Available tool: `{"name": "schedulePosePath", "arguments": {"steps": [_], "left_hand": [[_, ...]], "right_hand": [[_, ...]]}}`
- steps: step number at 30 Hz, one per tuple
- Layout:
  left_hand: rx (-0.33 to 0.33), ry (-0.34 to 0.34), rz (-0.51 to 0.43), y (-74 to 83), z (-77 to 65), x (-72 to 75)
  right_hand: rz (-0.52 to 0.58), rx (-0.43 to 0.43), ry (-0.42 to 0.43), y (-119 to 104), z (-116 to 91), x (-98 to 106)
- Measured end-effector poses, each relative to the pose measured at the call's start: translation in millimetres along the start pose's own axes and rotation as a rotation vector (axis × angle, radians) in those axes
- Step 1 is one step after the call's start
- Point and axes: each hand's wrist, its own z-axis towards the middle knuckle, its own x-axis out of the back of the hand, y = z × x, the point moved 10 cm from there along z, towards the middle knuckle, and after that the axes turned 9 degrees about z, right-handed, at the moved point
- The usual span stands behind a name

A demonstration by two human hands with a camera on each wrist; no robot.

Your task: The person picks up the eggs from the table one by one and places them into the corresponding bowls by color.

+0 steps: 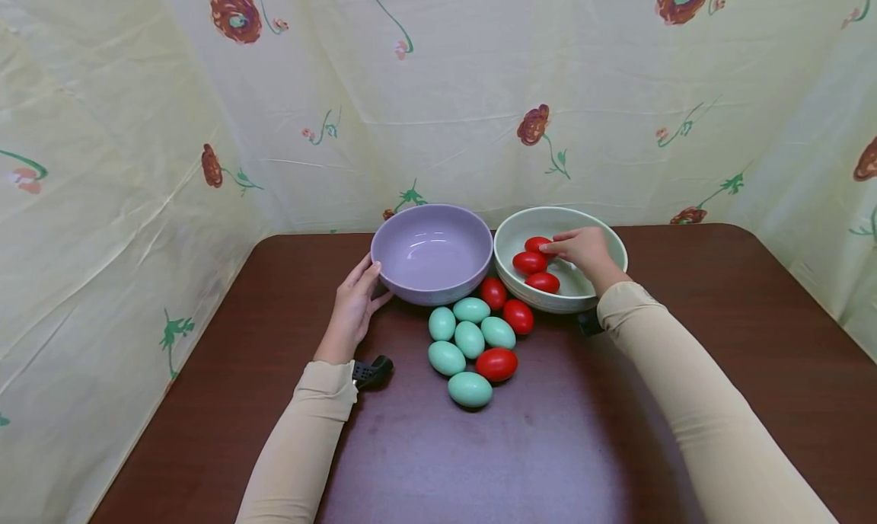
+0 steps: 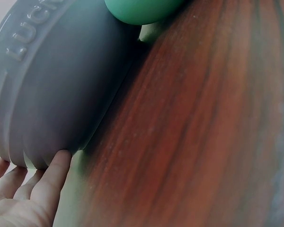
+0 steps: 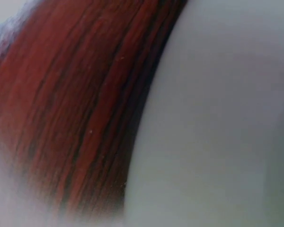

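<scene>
My right hand [image 1: 582, 251] reaches into the pale green bowl [image 1: 503, 276], its thumb and fingers pinching a red egg [image 1: 536, 244]. Two other red eggs [image 1: 530, 263] lie beside it in that bowl. Against the left side of the purple bowl [image 1: 432, 261], my left hand [image 1: 352, 311] rests with fingers extended. The left wrist view shows its fingertips [image 2: 61, 158] on the bowl's lower outer wall, below raised lettering. Only the pale bowl's blurred side [image 3: 213, 123] fills the right wrist view; the right hand is out of that frame.
Several mint green eggs [image 1: 469, 340] lie grouped on the dark wooden table [image 1: 438, 463] in front of the bowls. Among and beside them are three red eggs [image 1: 496, 364]. A flowered curtain [image 1: 438, 90] hangs behind the table's far edge.
</scene>
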Motion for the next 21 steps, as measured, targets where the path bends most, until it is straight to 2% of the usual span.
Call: {"name": "schedulePosePath", "arguments": {"steps": [4,8,15,19,21], "left_hand": [[-0.001,-0.002,0.001,-0.1,0.4,0.4],[-0.002,-0.009,0.004,-0.9,1.1,-1.2],[-0.014,-0.015,0.002,0.6,1.4,-2.5],[-0.006,-0.016,0.003,0.6,1.3,-1.8],[0.0,-0.012,0.002,0.2,1.5,-1.2]], "right_hand": [[0.054,0.026,0.006,-3.7,-2.4,2.0],[0.171,0.033,-0.018,-8.3,-12.9,4.2],[0.339,0.061,-0.117,-19.9,-42.6,4.9],[0.343,0.099,-0.178,-27.4,-63.2,-0.8],[0.306,0.122,-0.2,-30.6,-73.2,-3.7]]}}
